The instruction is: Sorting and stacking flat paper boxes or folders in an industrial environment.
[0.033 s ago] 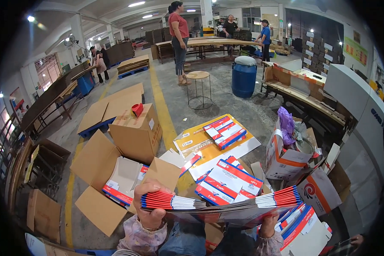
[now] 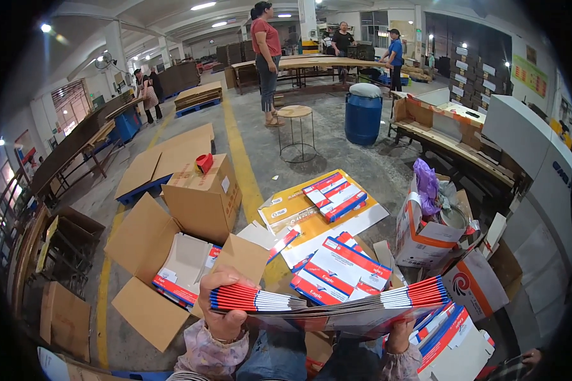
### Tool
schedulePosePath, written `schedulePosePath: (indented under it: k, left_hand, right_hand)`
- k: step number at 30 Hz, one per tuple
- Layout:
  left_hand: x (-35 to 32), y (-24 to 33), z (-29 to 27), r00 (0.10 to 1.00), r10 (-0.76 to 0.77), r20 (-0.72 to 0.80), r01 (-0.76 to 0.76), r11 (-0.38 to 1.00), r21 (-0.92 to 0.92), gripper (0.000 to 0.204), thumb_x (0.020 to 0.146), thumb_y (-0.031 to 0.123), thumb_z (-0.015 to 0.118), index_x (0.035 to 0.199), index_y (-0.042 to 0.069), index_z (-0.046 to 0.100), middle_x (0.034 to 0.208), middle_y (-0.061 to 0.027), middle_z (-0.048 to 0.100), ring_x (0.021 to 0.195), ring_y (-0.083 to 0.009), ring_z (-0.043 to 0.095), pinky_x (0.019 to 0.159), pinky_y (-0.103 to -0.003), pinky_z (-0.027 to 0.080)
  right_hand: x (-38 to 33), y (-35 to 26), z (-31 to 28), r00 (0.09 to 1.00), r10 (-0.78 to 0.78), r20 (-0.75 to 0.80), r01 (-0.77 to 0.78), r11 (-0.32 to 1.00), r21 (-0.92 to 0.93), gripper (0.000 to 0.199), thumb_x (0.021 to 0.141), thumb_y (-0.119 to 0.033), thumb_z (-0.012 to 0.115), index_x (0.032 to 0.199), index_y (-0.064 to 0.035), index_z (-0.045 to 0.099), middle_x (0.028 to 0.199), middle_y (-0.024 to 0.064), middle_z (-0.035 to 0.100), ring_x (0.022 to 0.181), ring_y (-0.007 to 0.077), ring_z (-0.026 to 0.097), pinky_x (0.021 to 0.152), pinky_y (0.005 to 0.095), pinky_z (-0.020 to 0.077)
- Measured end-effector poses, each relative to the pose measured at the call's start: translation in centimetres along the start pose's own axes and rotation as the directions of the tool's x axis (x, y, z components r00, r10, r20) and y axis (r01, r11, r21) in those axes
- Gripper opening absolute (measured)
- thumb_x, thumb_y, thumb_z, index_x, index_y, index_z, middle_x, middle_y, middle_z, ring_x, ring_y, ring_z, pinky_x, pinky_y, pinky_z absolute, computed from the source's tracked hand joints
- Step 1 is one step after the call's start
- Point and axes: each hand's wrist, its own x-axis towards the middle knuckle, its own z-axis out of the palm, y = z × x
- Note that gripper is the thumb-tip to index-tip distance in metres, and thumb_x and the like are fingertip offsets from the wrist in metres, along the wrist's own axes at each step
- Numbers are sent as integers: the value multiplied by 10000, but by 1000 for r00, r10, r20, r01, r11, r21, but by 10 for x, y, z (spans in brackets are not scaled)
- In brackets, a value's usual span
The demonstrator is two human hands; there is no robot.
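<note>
A thick stack of flattened red, white and blue cartons (image 2: 400, 302) is held edge-on across my lap. Its left end is gripped by my left hand (image 2: 221, 322), thumb on the near side and fingers over the top. My right hand (image 2: 399, 338) supports the right end from below, its fingers partly hidden behind the stack. Just beyond lies a pile of matching flat cartons (image 2: 340, 270). More of them (image 2: 448, 346) rest beside my right hand. To the left, an open cardboard box (image 2: 136, 244) contains similar cartons (image 2: 178, 289).
A closed cardboard box (image 2: 203, 193) with a red tape dispenser (image 2: 204, 163) on top stands beyond the open one. Small cartons (image 2: 335, 195) lie on a yellow-and-white sheet (image 2: 286, 206). Farther off are a stool (image 2: 295, 113), a blue barrel (image 2: 363, 119) and a standing person (image 2: 266, 57).
</note>
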Motion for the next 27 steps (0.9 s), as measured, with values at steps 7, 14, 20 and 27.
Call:
schedulePosePath:
  k: [7, 14, 20, 27]
  left_hand:
    - [2, -1, 1, 1000, 0, -3, 0, 1000, -29, 582, 754, 465, 692, 1079, 55, 436, 842, -120, 520, 711, -188, 554, 642, -275, 489]
    - [1, -2, -1, 1000, -8, -3, 8, 997, -71, 569, 741, 405, 726, 1067, 22, 459, 862, -134, 531, 746, -201, 573, 684, -301, 513]
    - [1, -3, -2, 1000, -9, -6, 8, 998, -69, 557, 740, 391, 731, 1066, 22, 471, 850, -130, 535, 740, -194, 564, 683, -296, 504]
    - [2, -1, -2, 1000, -8, 16, 8, 1000, 4, 591, 750, 484, 688, 1080, 62, 438, 838, -114, 523, 706, -186, 561, 632, -267, 485]
  right_hand:
    - [-4, 23, -17, 999, -36, 12, 36, 999, 11, 747, 781, -533, 634, 1236, 18, 415, 1208, 112, 487, 1086, 237, 482, 930, 360, 376]
    - [-3, 24, -17, 998, -33, -44, 28, 993, -113, 828, 729, -632, 618, 1254, -19, 431, 1174, 85, 525, 1051, 211, 516, 878, 342, 425]
    - [-4, 31, -21, 998, -31, -47, 26, 993, -115, 854, 721, -636, 624, 1273, -24, 398, 1191, 82, 508, 1058, 214, 509, 879, 346, 425]
    - [-2, 28, -19, 999, -45, -31, 42, 993, -107, 897, 709, -660, 613, 1304, -37, 363, 1251, 96, 461, 1107, 228, 473, 918, 366, 402]
